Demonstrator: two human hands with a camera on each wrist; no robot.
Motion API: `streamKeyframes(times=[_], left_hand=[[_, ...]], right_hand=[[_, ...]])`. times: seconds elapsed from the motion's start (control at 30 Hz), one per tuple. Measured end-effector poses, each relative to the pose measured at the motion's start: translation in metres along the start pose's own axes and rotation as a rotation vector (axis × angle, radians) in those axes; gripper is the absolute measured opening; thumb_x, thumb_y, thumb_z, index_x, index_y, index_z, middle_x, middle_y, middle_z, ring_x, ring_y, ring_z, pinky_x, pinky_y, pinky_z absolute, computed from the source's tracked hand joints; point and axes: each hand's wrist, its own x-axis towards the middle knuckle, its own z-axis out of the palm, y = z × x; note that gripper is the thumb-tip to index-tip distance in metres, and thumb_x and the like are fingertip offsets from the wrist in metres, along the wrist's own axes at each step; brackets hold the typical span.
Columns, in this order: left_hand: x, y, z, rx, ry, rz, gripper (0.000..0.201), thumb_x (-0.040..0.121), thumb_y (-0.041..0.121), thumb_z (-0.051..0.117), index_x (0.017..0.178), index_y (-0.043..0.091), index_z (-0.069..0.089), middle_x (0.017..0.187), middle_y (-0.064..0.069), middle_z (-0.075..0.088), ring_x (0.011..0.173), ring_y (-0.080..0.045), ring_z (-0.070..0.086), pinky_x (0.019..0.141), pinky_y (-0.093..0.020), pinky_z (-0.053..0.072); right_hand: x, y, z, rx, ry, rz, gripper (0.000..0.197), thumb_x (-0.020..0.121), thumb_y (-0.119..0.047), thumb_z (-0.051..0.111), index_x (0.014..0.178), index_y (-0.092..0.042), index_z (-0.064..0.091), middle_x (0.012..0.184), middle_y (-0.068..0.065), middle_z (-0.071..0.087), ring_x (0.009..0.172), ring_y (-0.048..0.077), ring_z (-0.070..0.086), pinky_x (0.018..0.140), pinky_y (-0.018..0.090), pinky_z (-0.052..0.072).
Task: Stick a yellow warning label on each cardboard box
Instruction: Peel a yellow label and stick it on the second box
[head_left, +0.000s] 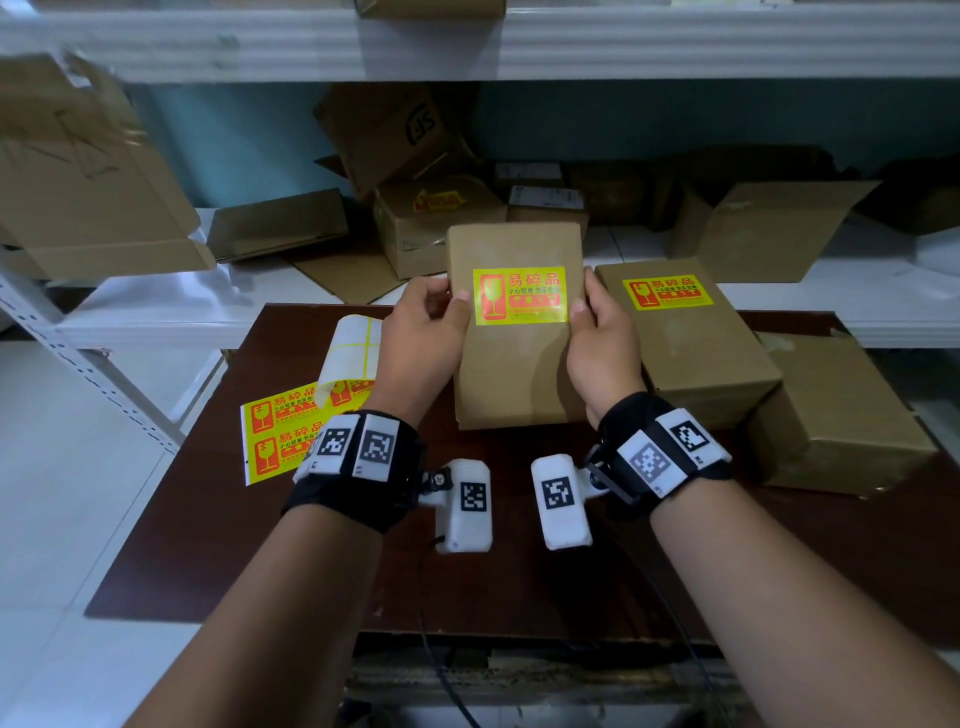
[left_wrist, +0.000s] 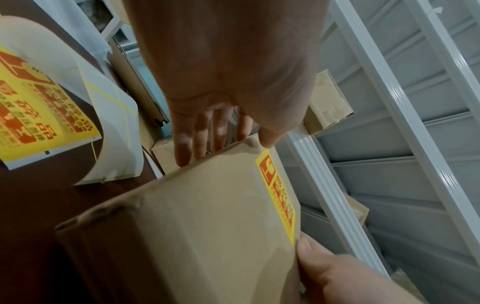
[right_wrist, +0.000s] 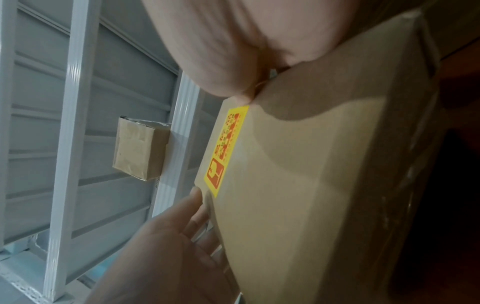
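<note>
Carton (head_left: 511, 358), labelled with fragile sticker (head_left: 519, 296): left hand (head_left: 423, 325) and right hand (head_left: 602, 332) clasp its sides, thumbs beside the sticker. Risk: unpressed edges lifting; tilted carton slipping.

dark brown table (head_left: 260, 545) | white metal shelving (head_left: 623, 47) | white floor tiles (head_left: 47, 493)

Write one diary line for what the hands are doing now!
left hand holds box | right hand holds box | yellow label stuck on | label sheet waiting
</note>
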Motion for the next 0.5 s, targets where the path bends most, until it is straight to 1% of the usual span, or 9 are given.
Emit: streamKeyframes(times=[0.07,0.13,0.17,0.23,0.3,0.33,0.4,0.47,0.5], left_hand=[[0.002,0.0,-0.001,-0.004,0.009,-0.017,0.024,0.098,0.028,0.058,0.119,0.017,0.061,0.098,0.013,0.064,0.087,0.005,0.059,0.079,-0.016,0.047],[0.003,0.001,-0.002,-0.024,0.004,-0.033,0.024,0.097,0.028,0.058,0.118,0.017,0.062,0.098,0.013,0.064,0.091,-0.003,0.062,0.084,-0.027,0.053],[0.004,0.003,-0.002,-0.022,0.0,-0.032,0.024,0.096,0.029,0.059,0.117,0.018,0.063,0.1,0.011,0.065,0.095,-0.007,0.063,0.087,-0.031,0.054],[0.003,0.006,-0.001,-0.022,0.002,-0.013,0.019,0.095,0.028,0.061,0.112,0.021,0.063,0.103,0.01,0.066,0.101,-0.009,0.063,0.091,-0.032,0.054],[0.001,0.009,0.001,-0.032,0.008,0.019,0.016,0.093,0.026,0.063,0.109,0.023,0.062,0.104,0.011,0.066,0.103,-0.009,0.064,0.09,-0.03,0.054],[0.0,0.01,0.002,-0.031,0.005,0.034,0.016,0.093,0.025,0.063,0.109,0.024,0.062,0.105,0.011,0.066,0.102,-0.009,0.064,0.089,-0.028,0.054],[-0.001,0.011,0.003,-0.013,0.002,0.055,0.018,0.094,0.026,0.063,0.111,0.024,0.061,0.107,0.011,0.065,0.095,-0.004,0.065,0.085,-0.024,0.053],[-0.002,0.011,0.001,-0.004,0.001,0.051,0.019,0.094,0.026,0.062,0.113,0.023,0.061,0.106,0.012,0.064,0.09,0.002,0.063,0.083,-0.024,0.053],[-0.002,0.011,0.0,-0.004,0.001,0.043,0.019,0.095,0.027,0.061,0.113,0.023,0.06,0.105,0.013,0.064,0.091,0.0,0.063,0.083,-0.026,0.054]], right_hand=[[0.002,-0.001,-0.002,0.027,0.007,0.012,0.046,0.106,-0.023,0.04,0.151,-0.025,0.046,0.15,-0.004,0.053,0.138,0.015,0.048,0.116,0.04,0.04],[0.003,-0.006,-0.002,0.025,-0.004,0.024,0.051,0.103,-0.036,0.045,0.151,-0.021,0.045,0.151,-0.002,0.051,0.139,0.015,0.046,0.117,0.043,0.038],[0.004,-0.009,-0.002,0.013,0.0,0.033,0.062,0.097,-0.05,0.05,0.151,-0.022,0.044,0.15,-0.002,0.052,0.139,0.016,0.047,0.116,0.045,0.039],[0.003,-0.014,-0.002,-0.017,0.019,0.033,0.09,0.076,-0.074,0.061,0.15,-0.026,0.042,0.147,-0.004,0.053,0.135,0.016,0.049,0.112,0.046,0.043],[0.001,-0.018,-0.004,-0.046,0.041,0.01,0.099,0.062,-0.079,0.07,0.144,-0.027,0.047,0.143,-0.002,0.051,0.13,0.016,0.051,0.109,0.044,0.046],[0.0,-0.019,-0.006,-0.062,0.042,-0.004,0.093,0.063,-0.075,0.073,0.139,-0.026,0.05,0.14,-0.001,0.05,0.126,0.016,0.052,0.107,0.043,0.047],[-0.001,-0.018,-0.007,-0.088,0.041,-0.026,0.076,0.072,-0.065,0.074,0.132,-0.022,0.056,0.138,0.002,0.048,0.123,0.017,0.052,0.106,0.043,0.047],[-0.001,-0.016,-0.008,-0.131,0.043,-0.043,0.077,0.077,-0.066,0.066,0.136,-0.017,0.055,0.142,0.006,0.046,0.129,0.022,0.049,0.11,0.047,0.044],[0.0,-0.014,-0.007,-0.152,0.04,-0.045,0.08,0.079,-0.068,0.062,0.139,-0.016,0.053,0.144,0.007,0.045,0.133,0.024,0.046,0.111,0.048,0.042]])
